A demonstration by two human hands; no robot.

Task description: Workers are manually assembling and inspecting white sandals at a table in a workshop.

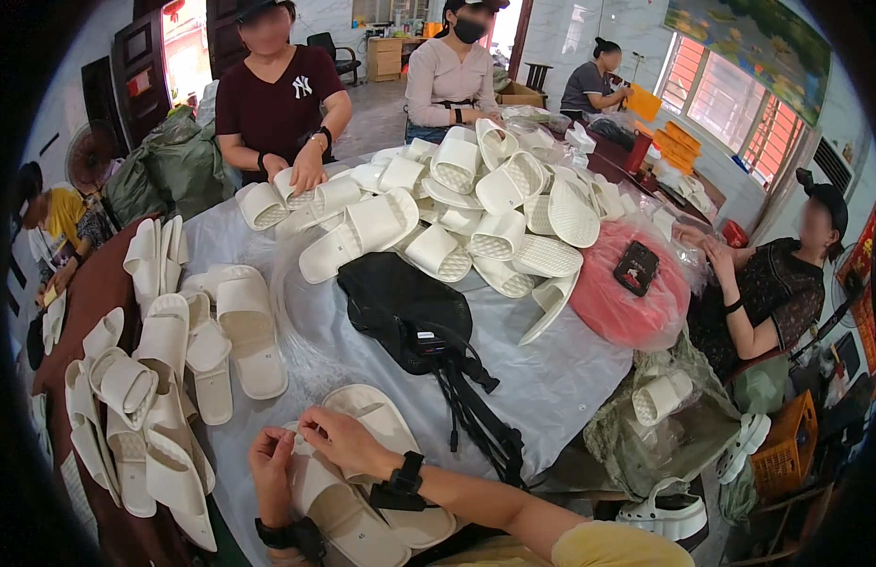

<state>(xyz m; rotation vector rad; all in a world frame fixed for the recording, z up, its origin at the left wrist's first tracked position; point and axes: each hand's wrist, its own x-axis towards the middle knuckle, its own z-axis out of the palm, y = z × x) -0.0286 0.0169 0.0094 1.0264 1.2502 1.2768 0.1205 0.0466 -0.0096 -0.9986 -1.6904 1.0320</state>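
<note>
My left hand (272, 465) and my right hand (345, 438) meet above a pair of cream slide slippers at the table's near edge. The fingertips of both are pinched close together; whatever lies between them is too small to make out. Under my hands lies one slipper (348, 524), sole down, its strap partly covered by my left hand. Beside it, partly hidden by my right forearm, rests the other slipper (386, 425). Each of my wrists wears a black band.
A large heap of cream slippers (466, 203) covers the far side; more slippers (154, 406) are stacked at left. Between them sits a black bag (410, 307) with straps. At right are a red plastic bundle (603, 293) and a phone (636, 268). Several co-workers sit or stand around.
</note>
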